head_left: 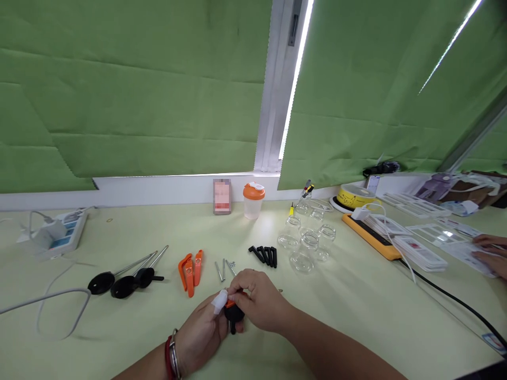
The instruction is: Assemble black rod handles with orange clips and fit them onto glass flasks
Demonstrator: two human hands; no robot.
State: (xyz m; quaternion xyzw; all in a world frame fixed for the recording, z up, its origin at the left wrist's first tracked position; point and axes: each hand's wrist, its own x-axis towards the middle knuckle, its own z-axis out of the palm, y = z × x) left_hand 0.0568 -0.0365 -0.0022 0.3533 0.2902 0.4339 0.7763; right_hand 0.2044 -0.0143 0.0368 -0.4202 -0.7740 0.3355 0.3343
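My left hand (206, 330), with a white wrap on its thumb, is closed round a black round part (234, 312) with an orange piece on top. The fingertips of my right hand (257, 301) are pinched at that orange piece, and cover part of it. Left of my hands lie several orange handles (190, 274) and several black discs with metal rods (123, 286). Metal screws (220, 270) are just beyond my hands, beside several black L-shaped parts (266, 255). Clear glass jars (309, 243) stand to the right.
A cup with an orange lid (253, 200) stands at the back. At the left are a power strip (69, 232) and a cable. An orange power strip (372, 236) and white cases (420, 253) lie right, near another person's hands (493, 253).
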